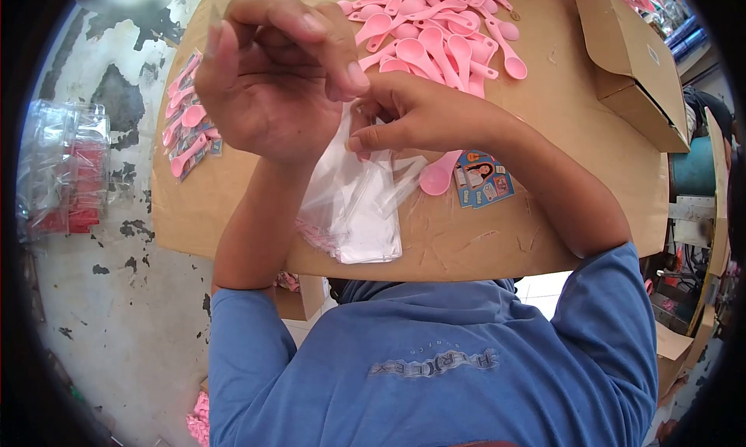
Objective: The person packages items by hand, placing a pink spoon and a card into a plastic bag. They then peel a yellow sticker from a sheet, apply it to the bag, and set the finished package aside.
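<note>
1. Left hand [268, 82]: nearer side of the spoon pile [443, 35] and off to its left. Fingers curled in, thumb + fingertips pinched on top edge of clear bag [350, 190].
2. Right hand [423, 120]: right under the pile, nearly touching the closest spoons. Thumb + forefinger nipped tight on the same bag mouth, opposite side.
3. Clear bag: hanging from both pinches, just below the pile toward the body, bottom end resting on a stack of empty bags [365, 241]. Can't tell if anything's inside tbh.
4. Loose pink spoon [439, 175]: below the pile, bowl poking out from under the rt wrist, lying on cardboard sheet [559, 128].
5. Printed cards [482, 179]: small stack just beside that spoon, below the pile, slightly right.
6. Packed spoons [186, 116]: well left of the pile, bagged, at the sheet's left edge.
7. Cardboard box [633, 58]: right of the pile, flap open.
8. Bags w/ red stuff [66, 175]: far left of the pile, off the sheet on a scuffed white surface.
</note>
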{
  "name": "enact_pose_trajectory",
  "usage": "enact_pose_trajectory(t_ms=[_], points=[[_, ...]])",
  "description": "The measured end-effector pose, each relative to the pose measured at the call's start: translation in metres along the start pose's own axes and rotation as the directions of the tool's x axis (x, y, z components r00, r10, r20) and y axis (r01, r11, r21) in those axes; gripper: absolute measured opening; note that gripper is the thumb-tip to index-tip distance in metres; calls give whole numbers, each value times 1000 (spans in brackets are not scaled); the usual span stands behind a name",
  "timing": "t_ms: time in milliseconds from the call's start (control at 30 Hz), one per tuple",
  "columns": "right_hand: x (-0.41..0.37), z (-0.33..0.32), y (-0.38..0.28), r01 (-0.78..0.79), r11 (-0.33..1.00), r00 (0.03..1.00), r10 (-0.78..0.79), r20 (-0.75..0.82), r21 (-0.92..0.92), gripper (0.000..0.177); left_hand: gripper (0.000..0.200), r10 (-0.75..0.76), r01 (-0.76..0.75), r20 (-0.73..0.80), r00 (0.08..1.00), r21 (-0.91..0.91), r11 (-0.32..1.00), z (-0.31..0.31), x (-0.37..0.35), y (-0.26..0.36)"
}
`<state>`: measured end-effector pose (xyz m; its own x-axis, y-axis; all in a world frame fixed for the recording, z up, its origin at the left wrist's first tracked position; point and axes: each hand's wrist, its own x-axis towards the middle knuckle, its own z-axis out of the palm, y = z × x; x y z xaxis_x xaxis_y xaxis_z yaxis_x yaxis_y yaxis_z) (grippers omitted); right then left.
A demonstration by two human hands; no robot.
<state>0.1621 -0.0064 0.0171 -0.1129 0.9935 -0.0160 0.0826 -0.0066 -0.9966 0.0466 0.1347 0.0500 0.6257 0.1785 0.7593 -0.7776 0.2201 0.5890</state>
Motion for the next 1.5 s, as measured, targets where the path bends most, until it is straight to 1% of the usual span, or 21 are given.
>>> enact_pose_trajectory(t_ms=[67,100,200,233,267,333,433,533,667,700,767,800,833,867,933,1000,1033,1100,1200,1333,1500], points=[[-3,6,-5,-25,1000,999,25,21,-11,25,55,-16,15,-2,1000,-41,999,9,-1,-8],[-3,8,-6,-38,999,999,38,32,-18,26,55,-20,21,25,999,-28,999,12,-1,-10],[-1,10,9,-63,996,985,72,156,-59,16,55,-20,20,95,995,5,1000,18,-2,-13],[-2,9,5,-64,995,979,76,188,-72,19,55,-8,7,113,994,11,1000,19,-1,-12],[-3,10,7,-39,999,982,44,185,-31,20,54,5,-7,132,991,18,1000,19,1,-11],[-3,12,11,13,999,984,-21,177,45,24,55,-7,3,108,994,36,999,18,2,-5],[0,3,11,64,993,988,-49,147,-100,32,55,12,-19,99,995,64,998,8,5,2],[4,-4,12,10,997,999,-14,-46,-71,36,55,45,-51,77,996,83,995,0,6,9],[3,-6,12,-47,995,988,60,-145,92,44,54,33,-44,80,996,136,990,-13,9,20],[4,-7,12,-37,995,990,49,-133,90,47,56,1,-11,73,997,134,991,-12,9,21],[2,-6,8,-64,995,987,75,-144,78,46,60,-63,55,59,996,129,990,-3,11,24],[1,-4,5,-77,994,985,87,-150,72,46,68,-147,134,109,983,120,984,8,12,27],[-5,-2,-5,-42,999,980,46,-193,26,45,78,-229,212,159,960,115,971,24,13,32],[-7,-1,-8,-33,999,977,37,-209,21,44,86,-394,363,200,897,175,915,46,21,47],[-7,-1,-6,-43,998,975,53,-215,54,40,84,-461,404,351,815,226,886,76,23,60],[-1,-3,3,-78,988,977,102,-185,130,35,82,-459,390,498,736,242,888,97,19,65],[-1,-2,6,-53,989,977,80,-199,137,35,81,-451,381,554,699,245,892,105,14,66],[-2,-2,3,-65,990,979,88,-185,126,35,79,-426,359,638,641,242,902,118,2,64],[-3,0,3,-83,990,982,101,-161,117,35,76,-394,331,710,585,234,914,134,-14,59],[-4,-1,2,-81,994,986,90,-138,70,35,72,-356,295,757,547,224,929,150,-31,51],[-4,-3,-1,-91,994,988,97,-123,53,37,67,-324,254,768,552,214,943,162,-43,37]])
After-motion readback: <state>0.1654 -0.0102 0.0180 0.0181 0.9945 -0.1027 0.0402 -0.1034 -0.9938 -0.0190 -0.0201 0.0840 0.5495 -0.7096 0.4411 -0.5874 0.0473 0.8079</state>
